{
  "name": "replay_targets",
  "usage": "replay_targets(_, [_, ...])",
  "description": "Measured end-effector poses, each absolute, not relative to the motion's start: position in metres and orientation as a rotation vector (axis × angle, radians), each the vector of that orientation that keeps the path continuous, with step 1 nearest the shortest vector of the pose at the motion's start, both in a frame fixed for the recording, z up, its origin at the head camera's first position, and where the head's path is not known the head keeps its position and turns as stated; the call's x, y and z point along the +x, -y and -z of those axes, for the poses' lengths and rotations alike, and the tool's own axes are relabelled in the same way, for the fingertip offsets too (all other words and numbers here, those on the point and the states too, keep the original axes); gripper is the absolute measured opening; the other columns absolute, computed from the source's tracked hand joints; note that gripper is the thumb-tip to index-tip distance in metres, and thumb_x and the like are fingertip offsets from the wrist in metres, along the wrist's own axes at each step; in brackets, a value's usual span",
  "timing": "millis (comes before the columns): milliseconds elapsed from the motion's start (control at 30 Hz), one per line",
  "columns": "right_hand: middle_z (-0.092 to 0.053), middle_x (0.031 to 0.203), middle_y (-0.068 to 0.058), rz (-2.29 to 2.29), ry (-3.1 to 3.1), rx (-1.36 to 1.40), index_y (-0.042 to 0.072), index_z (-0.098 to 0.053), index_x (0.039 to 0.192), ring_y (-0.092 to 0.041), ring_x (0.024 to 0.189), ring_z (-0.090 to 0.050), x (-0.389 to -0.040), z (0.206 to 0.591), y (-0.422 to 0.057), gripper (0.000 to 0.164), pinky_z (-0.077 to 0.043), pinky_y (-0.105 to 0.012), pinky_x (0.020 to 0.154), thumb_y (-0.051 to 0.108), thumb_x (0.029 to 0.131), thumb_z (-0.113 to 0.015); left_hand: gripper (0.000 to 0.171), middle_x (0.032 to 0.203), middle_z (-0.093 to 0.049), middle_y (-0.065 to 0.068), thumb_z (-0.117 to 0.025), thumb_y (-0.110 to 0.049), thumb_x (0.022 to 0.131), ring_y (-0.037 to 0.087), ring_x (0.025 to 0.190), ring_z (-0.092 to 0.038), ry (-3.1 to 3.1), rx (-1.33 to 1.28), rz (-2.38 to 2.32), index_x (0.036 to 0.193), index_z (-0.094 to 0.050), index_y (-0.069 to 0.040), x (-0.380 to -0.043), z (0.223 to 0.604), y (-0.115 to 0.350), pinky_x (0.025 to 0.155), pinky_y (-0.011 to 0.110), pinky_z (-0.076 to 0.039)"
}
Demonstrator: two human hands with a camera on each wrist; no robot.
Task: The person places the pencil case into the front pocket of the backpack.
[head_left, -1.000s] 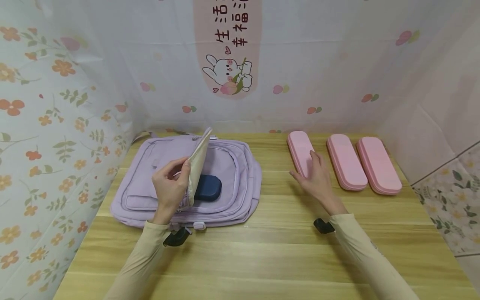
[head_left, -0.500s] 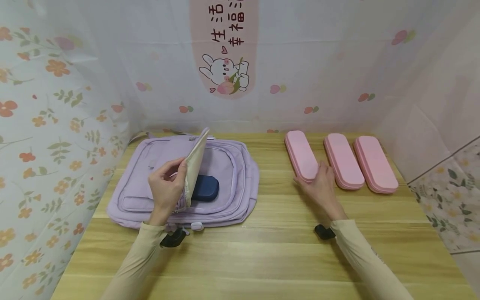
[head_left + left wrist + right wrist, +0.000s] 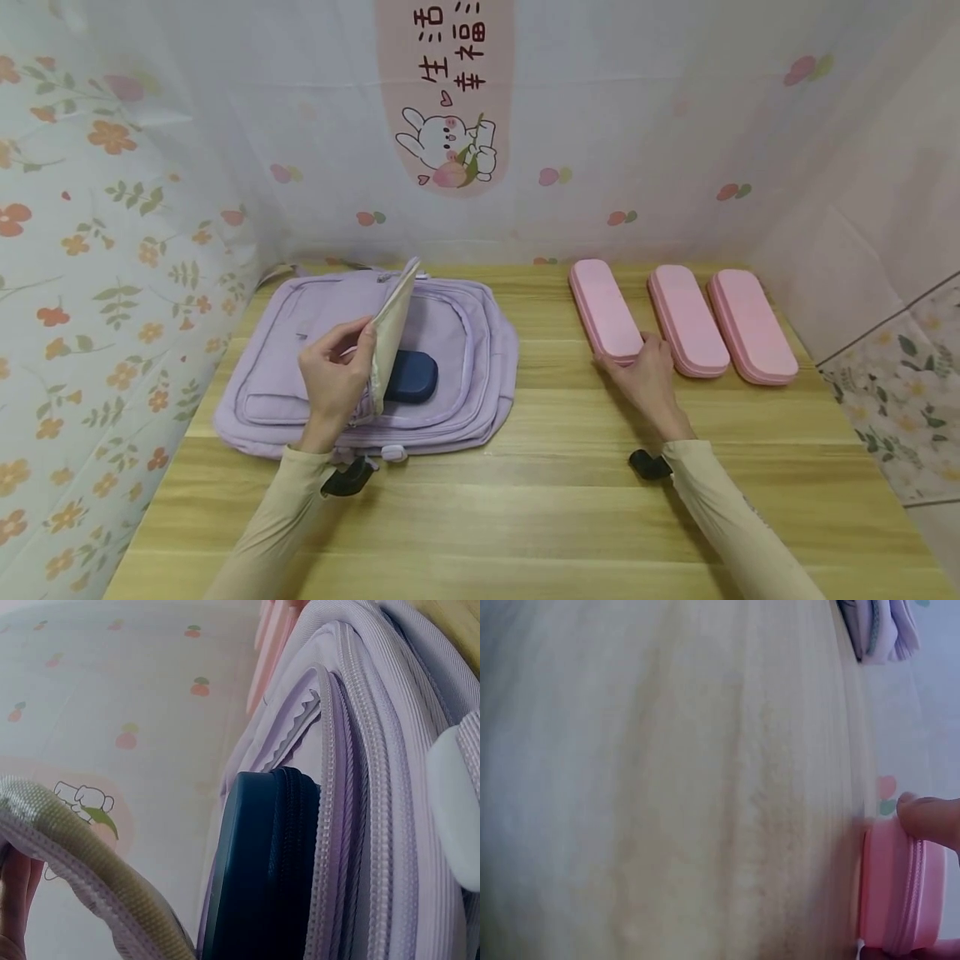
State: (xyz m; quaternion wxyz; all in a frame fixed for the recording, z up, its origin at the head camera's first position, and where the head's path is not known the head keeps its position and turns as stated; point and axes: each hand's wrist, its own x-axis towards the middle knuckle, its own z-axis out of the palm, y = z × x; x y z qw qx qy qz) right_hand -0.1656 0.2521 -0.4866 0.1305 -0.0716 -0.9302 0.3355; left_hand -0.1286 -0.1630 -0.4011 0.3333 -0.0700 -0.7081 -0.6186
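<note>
A lavender backpack (image 3: 281,367) lies flat on the left of the table. My left hand (image 3: 335,371) pinches the edge of its front pocket flap (image 3: 395,333), which stands lifted with the cream lining showing. Inside the pocket sits a dark blue zippered case (image 3: 415,377), partly hidden behind the flap; its zipper shows in the left wrist view. On the right, my right hand (image 3: 648,383) grips the near end of the leftmost pink pencil case (image 3: 603,308), thumb on one side and fingers on the other. The right wrist view shows the thumb (image 3: 934,820) against that zippered case.
Two more pink pencil cases, one in the middle (image 3: 688,321) and one at the far right (image 3: 752,327), lie beside the held one. The wooden table (image 3: 495,517) backs onto a white printed curtain (image 3: 600,100); a floral curtain (image 3: 135,292) hangs at the left.
My right hand has come down and toward me from over the leftmost pink pencil case to its near end, and now grips it. The left hand keeps holding the flap up.
</note>
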Motion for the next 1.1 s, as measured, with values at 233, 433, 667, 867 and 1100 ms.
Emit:
replay_targets(233, [-0.057, 0.115, -0.04, -1.005, 2.58, -0.166, -0.02, -0.052, 0.125, -0.054, 0.109, -0.053, -0.168, 0.487, -0.251, 0.07, -0.044, -0.063, 0.096, 0.022, 0.08, -0.084, 0.013, 0.091, -0.073, 0.028, -0.069, 0.005, 0.089, 0.002, 0.08, -0.072, 1.848, -0.17, 1.618, 0.098, -0.076, 0.011, -0.128, 0.4, 0.164, 0.068, 0.013, -0.059])
replay_targets(433, [-0.06, 0.113, -0.039, -0.991, 2.538, -0.152, -0.018, -0.054, 0.124, -0.053, 0.107, -0.056, -0.168, 0.483, -0.251, 0.067, -0.045, -0.061, 0.094, 0.026, 0.082, -0.082, 0.014, 0.092, -0.072, 0.032, -0.069, 0.004, 0.09, 0.001, 0.081, -0.072, 1.866, -0.198, 1.619, 0.1, -0.076, 0.01, -0.128, 0.4, 0.165, 0.068, 0.012, -0.058])
replay_targets(667, [-0.064, 0.106, -0.031, -1.04, 2.492, -0.081, -0.013, -0.06, 0.118, -0.045, 0.1, -0.059, -0.17, 0.473, -0.253, 0.057, -0.046, -0.054, 0.089, 0.025, 0.081, -0.082, 0.014, 0.092, -0.072, 0.033, -0.069, 0.004, 0.09, 0.0, 0.082, -0.072, 1.884, -0.219, 1.626, 0.101, -0.076, 0.01, -0.129, 0.402, 0.165, 0.067, 0.011, -0.058])
replay_targets(867, [-0.066, 0.108, -0.032, -0.989, 2.443, 0.036, -0.015, -0.06, 0.121, -0.044, 0.095, -0.061, -0.173, 0.463, -0.25, 0.062, -0.047, -0.049, 0.082, 0.021, 0.077, -0.085, 0.014, 0.092, -0.071, 0.033, -0.069, 0.005, 0.09, 0.0, 0.081, -0.071, 1.884, -0.211, 1.636, 0.101, -0.076, 0.01, -0.128, 0.403, 0.164, 0.068, 0.011, -0.058])
replay_targets(1100, [-0.067, 0.11, -0.029, -1.034, 2.437, 0.151, -0.012, -0.06, 0.122, -0.042, 0.097, -0.066, -0.171, 0.447, -0.238, 0.064, -0.059, -0.055, 0.082, 0.022, 0.076, -0.089, 0.015, 0.092, -0.072, 0.032, -0.069, 0.005, 0.09, -0.001, 0.081, -0.071, 1.896, -0.203, 1.621, 0.102, -0.076, 0.01, -0.127, 0.404, 0.166, 0.067, 0.01, -0.057])
